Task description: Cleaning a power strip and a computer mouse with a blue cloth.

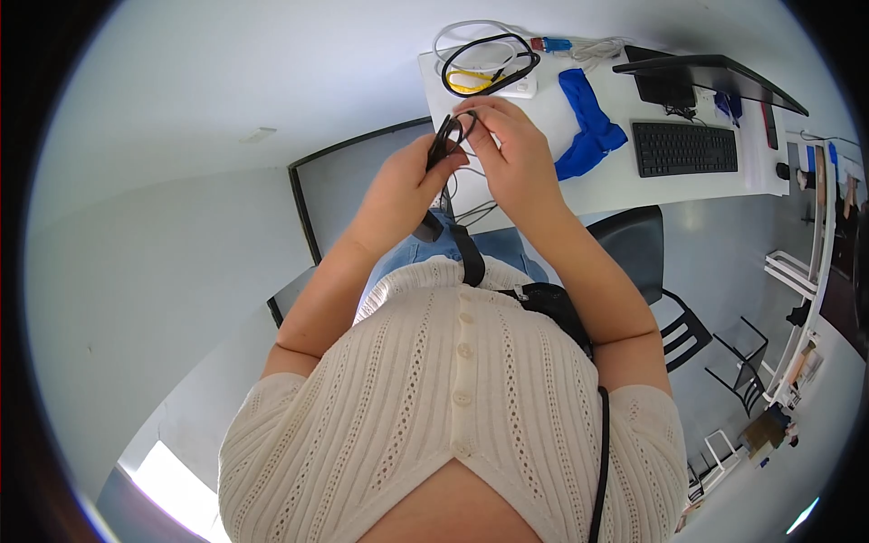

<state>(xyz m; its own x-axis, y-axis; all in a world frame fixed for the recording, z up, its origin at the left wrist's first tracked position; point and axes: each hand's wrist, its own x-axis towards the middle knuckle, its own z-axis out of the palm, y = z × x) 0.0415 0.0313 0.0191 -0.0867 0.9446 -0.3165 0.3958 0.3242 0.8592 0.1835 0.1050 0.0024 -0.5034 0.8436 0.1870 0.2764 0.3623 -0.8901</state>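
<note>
My left hand (400, 190) grips a folded bundle of thin black cable (439, 144) between thumb and fingers. At the bundle's upper end, the fingertips of my right hand (517, 153) pinch a loop of the same cable. Loose strands of it trail down by the table's near edge. Below my left hand is a dark block (428, 227), perhaps a plug or adapter; whether it joins the cable is hidden. Just beyond my hands, a thicker black cable coil (468, 45) and a yellow cable (461, 87) lie over a white power strip (523, 87).
On the white table (536, 197) lie a blue cloth (587, 125), a black keyboard (684, 148) and coiled white cable (597, 49). A monitor (719, 71) stands at the right. A black chair (635, 248) is beside my right arm. A wall (170, 224) rises at the left.
</note>
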